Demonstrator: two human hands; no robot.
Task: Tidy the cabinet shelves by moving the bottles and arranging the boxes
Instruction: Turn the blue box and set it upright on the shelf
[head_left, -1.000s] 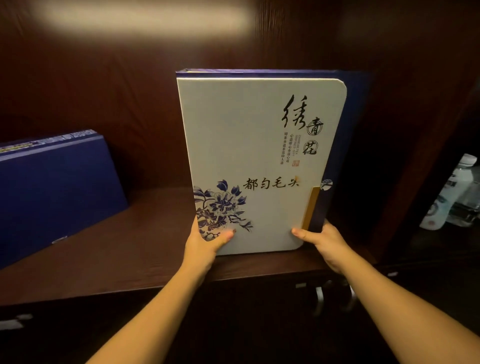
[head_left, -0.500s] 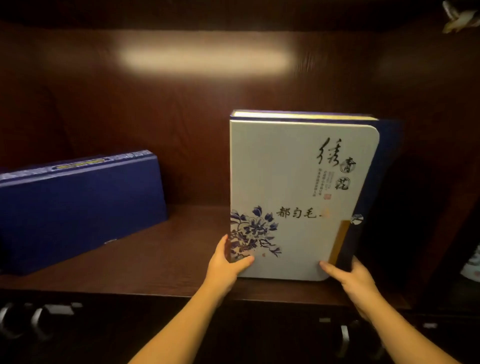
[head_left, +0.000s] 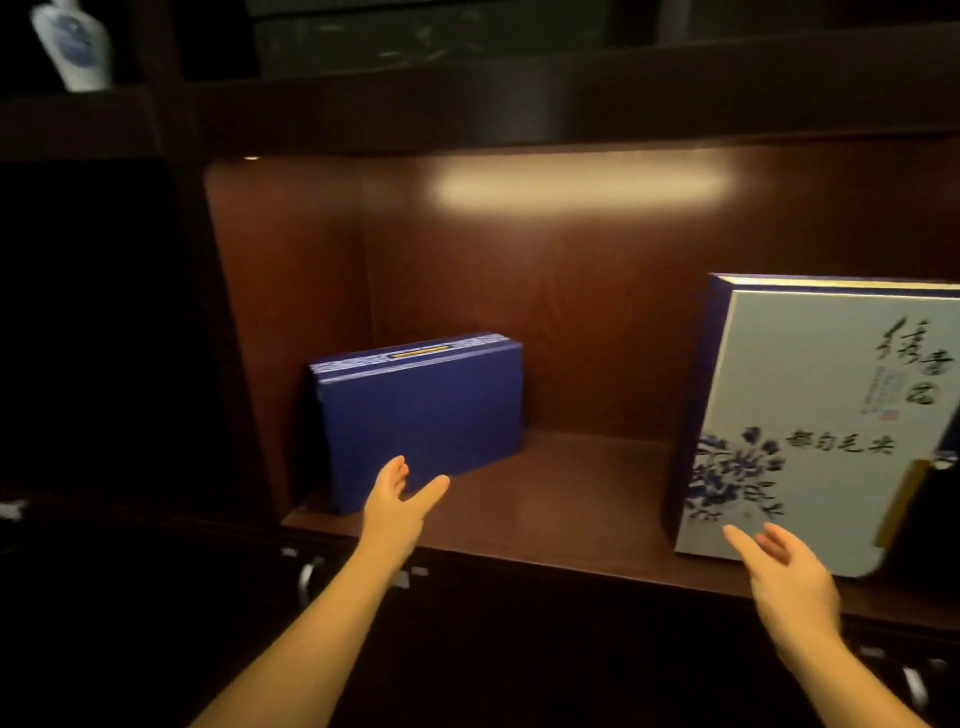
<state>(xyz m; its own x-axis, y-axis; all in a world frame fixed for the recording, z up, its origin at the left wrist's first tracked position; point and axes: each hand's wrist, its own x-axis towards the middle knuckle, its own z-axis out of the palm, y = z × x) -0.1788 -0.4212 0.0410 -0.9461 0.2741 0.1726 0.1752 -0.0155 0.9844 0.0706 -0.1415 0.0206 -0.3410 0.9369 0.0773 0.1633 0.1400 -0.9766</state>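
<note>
Fingers of the left hand are spread loosely with the thumb held out to the side, and they hold nothing; they hover over the front of the shelf. Just beyond those fingertips, up and slightly to their left, lies the blue box, tilted back against the left wall of the cabinet with its lower edge on the shelf. Whether the fingertips touch its face cannot be told; they overlap its lower edge in this view. To the right of that hand the shelf is bare wood as far as the white box, which stands upright on its short end, its printed face forward and its lower corner out past the shelf's front lip. The right hand is open too, fingers apart and empty, just below and in front of that lower edge, seemingly clear of it. By the look of things the white box is placed and the step in hand is the reach for the blue one. The next move likely calls for both hands on its short ends, lifting it off the wall and standing it up square. The lean is the awkward part, since a one-sided pull could slide it along the shelf.
</note>
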